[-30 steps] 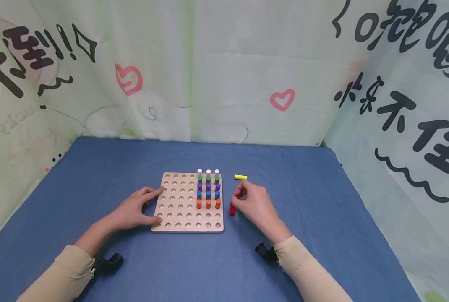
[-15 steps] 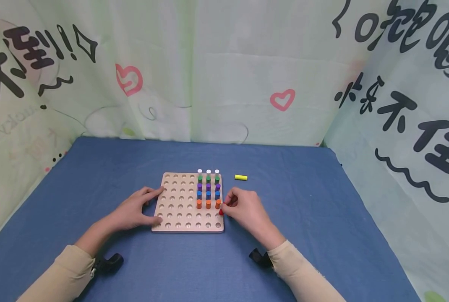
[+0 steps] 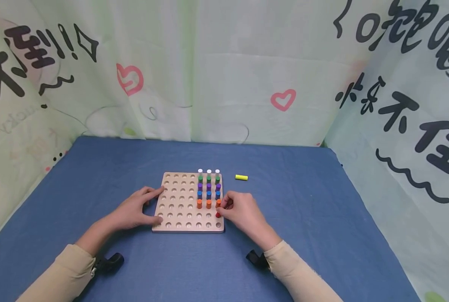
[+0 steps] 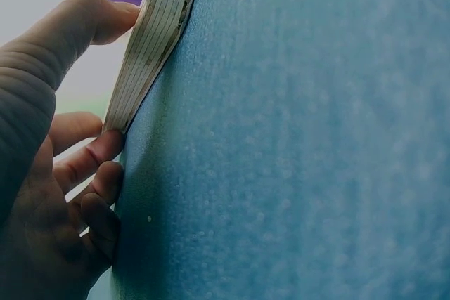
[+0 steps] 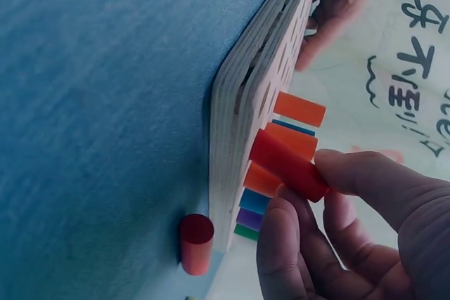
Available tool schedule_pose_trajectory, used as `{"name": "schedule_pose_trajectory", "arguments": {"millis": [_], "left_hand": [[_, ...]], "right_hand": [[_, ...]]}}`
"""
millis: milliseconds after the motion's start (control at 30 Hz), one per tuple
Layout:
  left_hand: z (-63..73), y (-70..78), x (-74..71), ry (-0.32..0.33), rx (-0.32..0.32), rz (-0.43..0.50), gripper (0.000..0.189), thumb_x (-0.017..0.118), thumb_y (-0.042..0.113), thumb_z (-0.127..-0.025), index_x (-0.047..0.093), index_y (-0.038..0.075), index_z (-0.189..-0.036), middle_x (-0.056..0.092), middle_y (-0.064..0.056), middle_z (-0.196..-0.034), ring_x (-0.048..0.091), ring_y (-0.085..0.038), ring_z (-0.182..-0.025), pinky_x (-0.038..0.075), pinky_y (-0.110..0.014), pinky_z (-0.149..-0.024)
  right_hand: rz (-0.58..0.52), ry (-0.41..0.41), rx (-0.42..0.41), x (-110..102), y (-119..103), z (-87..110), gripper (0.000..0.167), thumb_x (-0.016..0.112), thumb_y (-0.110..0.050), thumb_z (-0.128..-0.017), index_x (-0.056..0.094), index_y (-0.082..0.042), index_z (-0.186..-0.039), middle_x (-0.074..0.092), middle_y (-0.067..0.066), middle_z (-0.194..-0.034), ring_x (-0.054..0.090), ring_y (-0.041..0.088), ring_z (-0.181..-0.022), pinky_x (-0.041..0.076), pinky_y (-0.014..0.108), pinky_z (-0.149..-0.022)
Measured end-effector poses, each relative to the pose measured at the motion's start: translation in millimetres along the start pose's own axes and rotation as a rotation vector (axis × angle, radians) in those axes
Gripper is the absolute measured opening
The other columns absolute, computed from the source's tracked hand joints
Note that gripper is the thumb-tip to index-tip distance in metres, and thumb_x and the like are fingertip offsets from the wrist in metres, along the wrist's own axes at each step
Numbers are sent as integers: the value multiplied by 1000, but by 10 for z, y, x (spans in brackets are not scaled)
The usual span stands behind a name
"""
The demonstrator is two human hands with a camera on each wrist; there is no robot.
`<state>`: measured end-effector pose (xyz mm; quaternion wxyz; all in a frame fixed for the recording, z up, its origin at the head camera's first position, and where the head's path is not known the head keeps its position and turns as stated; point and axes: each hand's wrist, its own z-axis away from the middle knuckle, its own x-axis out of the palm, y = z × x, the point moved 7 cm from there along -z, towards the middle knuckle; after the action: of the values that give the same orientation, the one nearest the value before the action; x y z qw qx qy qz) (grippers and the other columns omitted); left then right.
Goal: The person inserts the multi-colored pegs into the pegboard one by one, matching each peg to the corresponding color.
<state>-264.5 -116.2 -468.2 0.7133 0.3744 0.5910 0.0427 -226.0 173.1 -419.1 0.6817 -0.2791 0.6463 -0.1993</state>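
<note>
A wooden pegboard (image 3: 179, 209) lies on the blue cloth, its right-hand holes filled with rows of white, green, purple, blue and orange pegs. My right hand (image 3: 243, 209) pinches a red peg (image 5: 288, 163) between thumb and fingers. The peg stands tilted in the right wrist view, its lower end at a hole beside the orange pegs (image 5: 299, 109). With thumb and index finger spread apart, my left hand (image 3: 131, 209) rests against the board's left edge. In the left wrist view the left thumb (image 4: 105, 19) touches the board's upper edge.
A second red peg (image 5: 196, 244) lies on the cloth right of the board; my right hand hides it in the head view. Farther back lies a yellow peg (image 3: 241, 178). Printed curtains (image 3: 239, 63) enclose the table's back and sides.
My right hand has picked up a red peg from the cloth and carried it left to the board, into the row in front of the orange pegs. The left hand stays put.
</note>
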Motion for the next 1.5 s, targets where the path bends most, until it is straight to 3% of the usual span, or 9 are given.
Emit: {"name": "schedule_pose_trajectory", "arguments": {"millis": [300,800,1000,1200,1500], "left_hand": [[-10,-14,6,2,0,-3,95,83,51,-82,43,12,-159,55,-10,-134,53,-31,-121,44,-49,-96],[2,4,-11,3,4,-5,94,83,50,-82,44,12,-159,55,-10,-135,53,-32,-122,44,-50,-96],[12,8,-10,-3,-6,0,95,82,50,-82,43,12,-159,55,-9,-135,53,-31,-121,44,-48,-95],[20,10,-9,-4,-16,-5,95,82,51,-82,42,13,-159,54,-10,-135,52,-31,-121,44,-49,-95],[15,9,-4,0,-18,-8,95,82,51,-82,42,12,-159,54,-10,-136,52,-32,-123,43,-50,-97]], "right_hand": [[27,-57,-73,47,-68,-18,17,82,-17,-88,67,-21,-81,66,-9,-77,56,8,-64,44,26,-58],[42,-53,-32,15,25,17,18,86,-20,-86,68,-21,-85,66,-8,-81,55,11,-66,46,27,-59],[72,-62,-36,-6,68,25,17,84,-16,-87,68,-18,-86,62,-6,-76,55,12,-67,45,27,-59],[111,-27,-27,-73,174,43,16,83,-12,-87,68,-17,-85,63,-6,-77,54,11,-68,45,27,-61],[214,31,51,-196,403,70,15,83,-11,-86,69,-15,-86,64,-1,-80,53,15,-71,45,31,-64]]}}
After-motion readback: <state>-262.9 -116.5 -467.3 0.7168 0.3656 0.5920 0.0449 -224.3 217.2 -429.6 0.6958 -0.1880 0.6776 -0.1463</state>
